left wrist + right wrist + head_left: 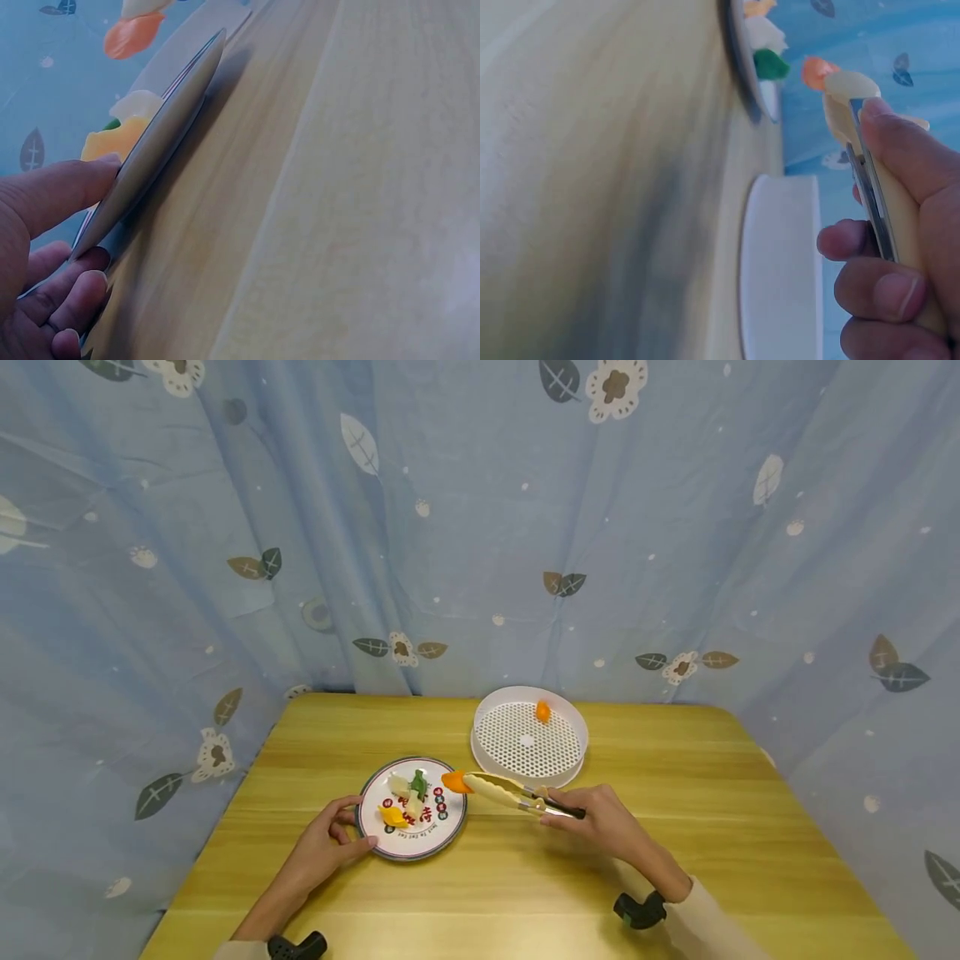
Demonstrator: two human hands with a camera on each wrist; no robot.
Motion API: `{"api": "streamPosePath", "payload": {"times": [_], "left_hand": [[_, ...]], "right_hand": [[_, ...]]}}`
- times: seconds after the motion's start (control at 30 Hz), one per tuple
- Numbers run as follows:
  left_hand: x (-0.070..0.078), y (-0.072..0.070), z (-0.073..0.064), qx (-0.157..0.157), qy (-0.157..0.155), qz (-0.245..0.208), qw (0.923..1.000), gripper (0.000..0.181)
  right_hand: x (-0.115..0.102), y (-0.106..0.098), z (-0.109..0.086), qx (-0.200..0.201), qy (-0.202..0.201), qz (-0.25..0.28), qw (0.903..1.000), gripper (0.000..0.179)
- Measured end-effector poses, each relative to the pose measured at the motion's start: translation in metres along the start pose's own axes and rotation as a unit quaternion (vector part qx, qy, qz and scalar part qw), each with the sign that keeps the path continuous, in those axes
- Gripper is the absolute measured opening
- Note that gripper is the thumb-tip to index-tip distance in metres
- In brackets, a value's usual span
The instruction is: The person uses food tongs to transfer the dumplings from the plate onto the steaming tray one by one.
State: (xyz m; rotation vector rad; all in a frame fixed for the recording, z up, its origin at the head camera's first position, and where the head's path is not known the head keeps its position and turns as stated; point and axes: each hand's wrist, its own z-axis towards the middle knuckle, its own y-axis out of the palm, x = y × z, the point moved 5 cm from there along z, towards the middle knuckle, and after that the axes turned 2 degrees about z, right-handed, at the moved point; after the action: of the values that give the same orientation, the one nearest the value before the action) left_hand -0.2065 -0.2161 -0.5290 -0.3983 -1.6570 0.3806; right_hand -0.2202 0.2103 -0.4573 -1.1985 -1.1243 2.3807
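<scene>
Blue leaf-print curtain (480, 518) behind, wood-grain bench (525, 893) in front. Head view: L hand (328, 843) grasps the L edge of a white plate (447, 832), which bears a yellow piece (392, 816), pale pieces (415, 806) & a green piece (418, 785); R hand (600, 820) is closed round tongs (495, 789), their tips pinching an orange piece (454, 782) over the plate's R rim. White sieve tray (504, 750) sits just beyond the tongs, w/ a second orange piece (543, 712) inside near its far wall. L wrist view: thumb on top of the rim, fingers curled by its underside, so grip's on the edge only; orange piece hangs clear of the plate, no contact. R wrist view: thumb & fingers wrap the tongs' handle, orange piece pokes out past the tips, held by one end. Main risk, IMO: if the squeeze eases, it could drop on the rim & roll to the bench; too hard a squeeze might shoot it out. Also, a tug from the L hand could tip the plate & slide what's on it.
</scene>
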Motion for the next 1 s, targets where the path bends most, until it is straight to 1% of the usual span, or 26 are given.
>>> {"api": "streamPosePath", "payload": {"times": [0.2,0.27,0.33,0.4,0.5,0.73,0.93,1.0], "left_hand": [[0.002,-0.001,0.000,0.001,0.002,0.004,1.0000,0.074],[0.002,-0.001,0.000,0.001,0.002,-0.002,1.0000,0.075],[0.001,-0.001,0.000,0.001,-0.001,-0.006,1.0000,0.075],[0.000,-0.002,0.001,-0.001,-0.004,-0.011,0.9999,0.074],[0.001,-0.002,0.001,-0.004,-0.009,-0.013,0.9999,0.075],[0.001,-0.001,0.003,-0.006,-0.013,-0.012,0.9998,0.074],[0.000,0.000,0.002,-0.008,-0.015,-0.009,0.9998,0.072],[0.000,-0.001,0.002,-0.004,-0.017,-0.007,0.9998,0.072]], "right_hand": [[0.000,-0.017,0.003,0.051,0.014,-0.033,0.9981,0.046],[0.002,-0.021,0.005,0.068,0.027,-0.049,0.9961,0.046],[0.004,-0.024,0.005,0.077,0.052,-0.058,0.9939,0.047],[0.008,-0.026,0.005,0.084,0.074,-0.069,0.9913,0.048],[0.013,-0.029,0.003,0.093,0.095,-0.081,0.9877,0.051],[0.021,-0.039,0.005,0.109,0.112,-0.097,0.9830,0.052],[0.031,-0.044,0.007,0.113,0.132,-0.097,0.9800,0.053],[0.035,-0.045,0.009,0.114,0.137,-0.097,0.9793,0.054]]}}
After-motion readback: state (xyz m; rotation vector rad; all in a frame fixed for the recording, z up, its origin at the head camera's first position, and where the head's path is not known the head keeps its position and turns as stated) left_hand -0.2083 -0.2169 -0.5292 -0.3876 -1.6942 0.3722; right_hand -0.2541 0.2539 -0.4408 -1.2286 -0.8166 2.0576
